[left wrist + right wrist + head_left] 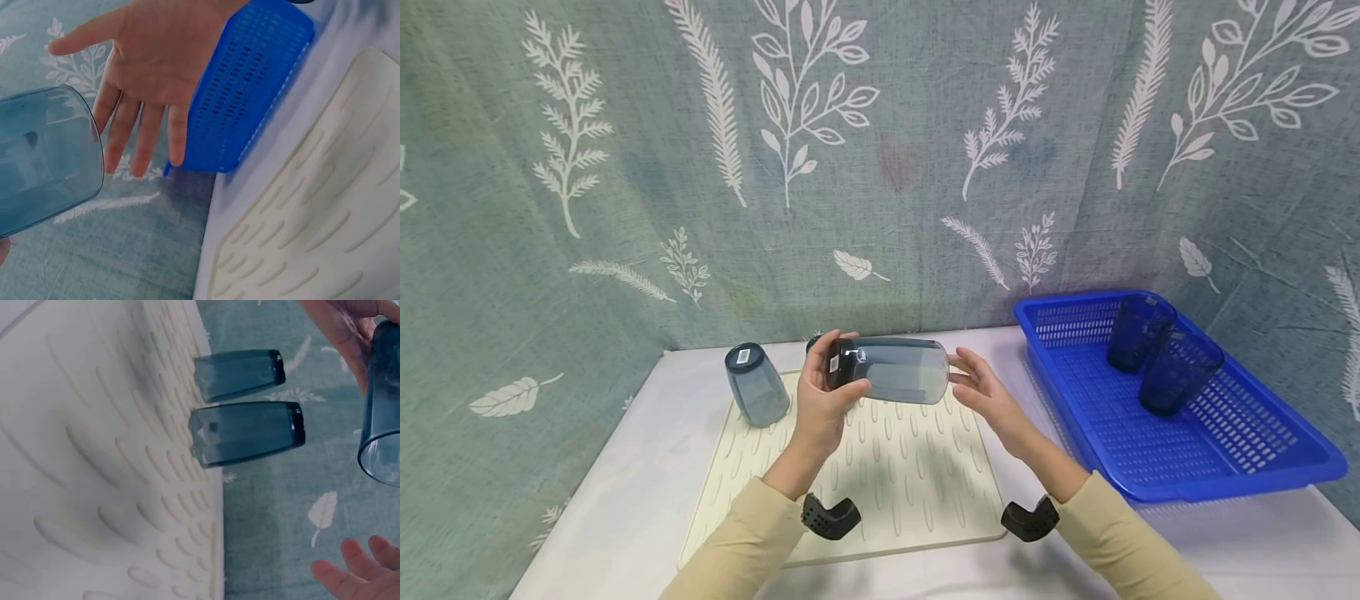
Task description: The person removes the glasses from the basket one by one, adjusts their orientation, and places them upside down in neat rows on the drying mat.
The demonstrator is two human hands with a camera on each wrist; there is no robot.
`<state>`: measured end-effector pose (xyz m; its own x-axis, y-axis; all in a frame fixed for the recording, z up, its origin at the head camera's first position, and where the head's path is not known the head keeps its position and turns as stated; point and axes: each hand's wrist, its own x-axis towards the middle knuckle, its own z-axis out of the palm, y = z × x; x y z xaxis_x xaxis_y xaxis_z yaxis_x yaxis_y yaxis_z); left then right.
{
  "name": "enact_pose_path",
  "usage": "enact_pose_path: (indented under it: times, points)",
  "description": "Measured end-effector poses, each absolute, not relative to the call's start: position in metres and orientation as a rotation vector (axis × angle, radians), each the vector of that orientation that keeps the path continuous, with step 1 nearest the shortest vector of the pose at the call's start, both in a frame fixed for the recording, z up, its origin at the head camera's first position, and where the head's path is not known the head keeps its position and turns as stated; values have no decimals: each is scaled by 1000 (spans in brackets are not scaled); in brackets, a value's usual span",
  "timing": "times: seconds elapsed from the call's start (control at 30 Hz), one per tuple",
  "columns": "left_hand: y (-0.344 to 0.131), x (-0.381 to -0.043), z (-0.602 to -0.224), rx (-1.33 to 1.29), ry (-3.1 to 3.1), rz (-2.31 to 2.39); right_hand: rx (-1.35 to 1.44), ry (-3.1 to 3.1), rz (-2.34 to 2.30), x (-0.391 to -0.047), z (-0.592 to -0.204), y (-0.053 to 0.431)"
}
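My left hand (827,396) grips a blue-tinted drinking glass (898,371) by its thick dark base, fingers over the top and thumb below. The glass lies sideways above the cream ridged drying mat (917,483), its mouth toward my right hand (988,400). That hand's fingers are spread loosely near the rim and hold nothing; its palm shows in the left wrist view. On the mat, an upside-down glass (757,387) stands at the far left. A second inverted glass (240,375) shows in the right wrist view, mostly hidden behind my left hand in the head view.
At the right, a blue perforated plastic basket (1120,454) holds two dark blue glasses, one glass (1138,333) behind the other glass (1176,375). A white cloth (617,492) covers the table, and a leaf-patterned green curtain (902,225) hangs behind it.
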<state>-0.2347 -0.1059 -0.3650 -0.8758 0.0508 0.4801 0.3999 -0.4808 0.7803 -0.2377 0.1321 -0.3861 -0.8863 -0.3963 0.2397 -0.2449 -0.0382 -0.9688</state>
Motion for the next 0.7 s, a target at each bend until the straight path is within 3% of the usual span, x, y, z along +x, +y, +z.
enact_pose_path:
  times: [0.7]
  points:
    - [-109, -242, -351, -664, -1617, -2372, -748, 2403, -1836, -237, -368, 159]
